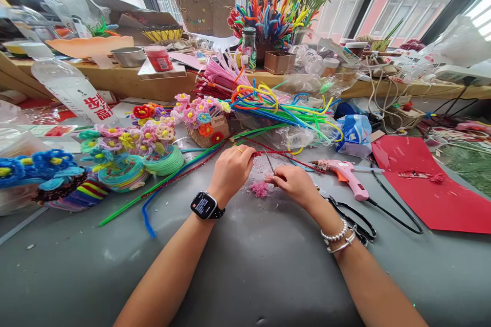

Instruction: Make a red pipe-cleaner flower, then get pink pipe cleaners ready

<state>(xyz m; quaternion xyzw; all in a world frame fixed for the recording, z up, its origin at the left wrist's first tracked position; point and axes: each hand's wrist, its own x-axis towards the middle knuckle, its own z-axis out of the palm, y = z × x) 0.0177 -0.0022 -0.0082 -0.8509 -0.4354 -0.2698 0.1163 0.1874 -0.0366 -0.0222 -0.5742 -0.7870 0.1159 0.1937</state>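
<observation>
My left hand point(232, 169), a watch on its wrist, pinches a red tinsel pipe cleaner point(272, 152) that stretches to the right across the front of my right hand. Small scissors point(270, 162) are in my right hand point(295, 183); their slim metal blades point up at the red stem, while the fingers hide the handles. Below and between both hands lies a little heap of pink fuzz clippings point(260, 189). Green pipe cleaners point(132, 202) and a blue pipe cleaner point(147, 214) lie on the grey table to the left of my left hand.
A pink glue gun point(347, 176), black-handled scissors point(355, 219) and red card point(433, 183) lie to the right. Pipe-cleaner flower pots point(163, 159), a flower basket point(209, 132) and a tilted plastic bottle point(69, 81) stand left. Bundled pipe cleaners point(284, 107) lie behind the hands.
</observation>
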